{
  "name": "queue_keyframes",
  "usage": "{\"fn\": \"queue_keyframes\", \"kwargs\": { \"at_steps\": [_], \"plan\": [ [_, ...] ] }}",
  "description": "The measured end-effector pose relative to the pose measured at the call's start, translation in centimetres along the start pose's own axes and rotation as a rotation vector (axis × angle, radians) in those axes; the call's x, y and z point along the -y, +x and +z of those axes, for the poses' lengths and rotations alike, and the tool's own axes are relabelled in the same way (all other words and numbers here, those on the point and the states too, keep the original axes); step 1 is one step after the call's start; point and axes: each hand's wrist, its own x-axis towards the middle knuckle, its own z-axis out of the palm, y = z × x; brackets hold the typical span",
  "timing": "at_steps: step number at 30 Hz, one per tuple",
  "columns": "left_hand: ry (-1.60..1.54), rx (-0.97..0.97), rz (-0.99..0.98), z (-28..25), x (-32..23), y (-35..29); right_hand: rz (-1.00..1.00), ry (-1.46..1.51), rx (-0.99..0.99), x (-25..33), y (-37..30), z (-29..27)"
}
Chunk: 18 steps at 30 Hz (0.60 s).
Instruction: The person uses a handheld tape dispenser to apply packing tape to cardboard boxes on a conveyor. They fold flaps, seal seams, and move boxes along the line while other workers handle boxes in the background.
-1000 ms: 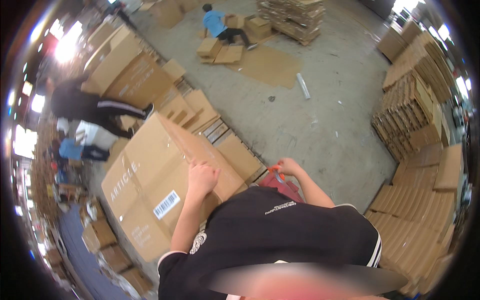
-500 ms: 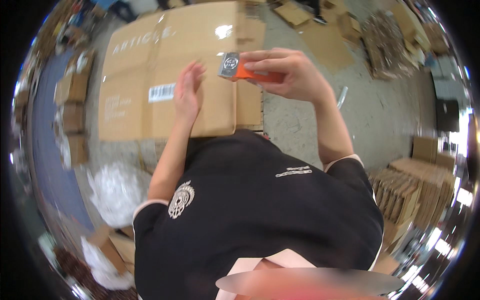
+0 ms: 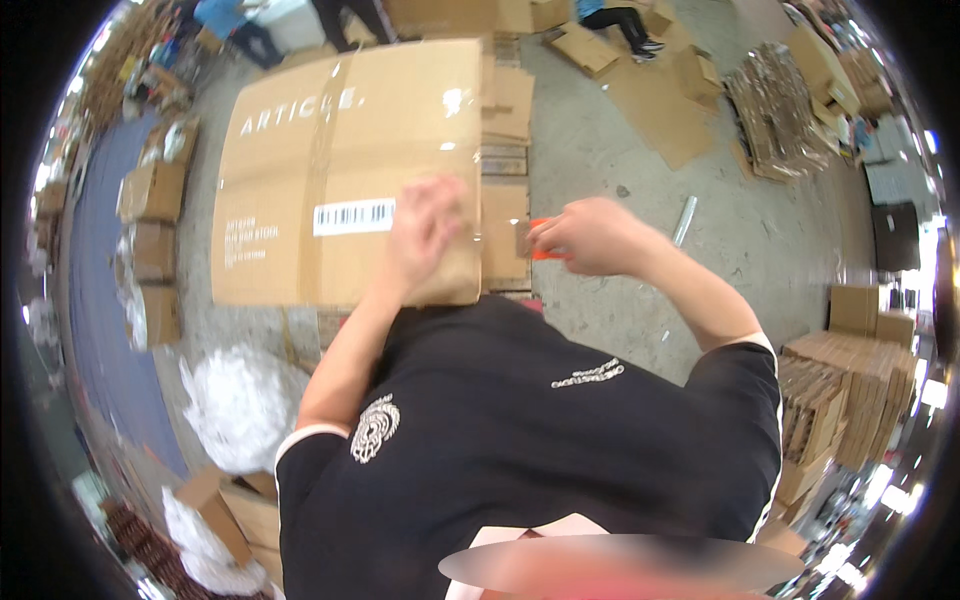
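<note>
- Grip of the right hand (image 3: 597,235) closed round an orange tool (image 3: 544,241), probably for firm control; half a second ago overlapping the right edge of the box (image 3: 347,165) in view, now clear beside it.
- Blurred left hand (image 3: 428,235) over the box's right part, perhaps for steadying; finger spread and contact impossible to tell. Closer to that edge than half a second ago.
- Box in front of the body, label (image 3: 355,216) facing up toward the wearer, likely within easy reach of both hands; underside hidden.
- Alongside, flat cardboard (image 3: 505,222) and pallet slats (image 3: 503,162).
- Farther off, clear tube (image 3: 686,220) on the floor (image 3: 590,160).
</note>
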Motion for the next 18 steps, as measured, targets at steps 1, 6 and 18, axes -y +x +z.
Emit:
{"fn": "queue_keyframes", "kwargs": {
  "at_steps": [1, 6, 18],
  "plan": [
    [0.077, 0.084, 0.153, -0.3, -1.0, -0.1, -0.033, -0.059, 0.022, 0.3, 0.7, 0.8],
    [0.327, 0.467, 0.399, -0.2, -4.9, 1.7, -0.054, -0.242, -0.002, 2.1, 7.8, 8.6],
    [0.345, 0.629, 0.241, -0.6, -4.7, -2.6, 1.104, 0.811, -0.102, 1.9, 3.7, 45.9]
  ]
}}
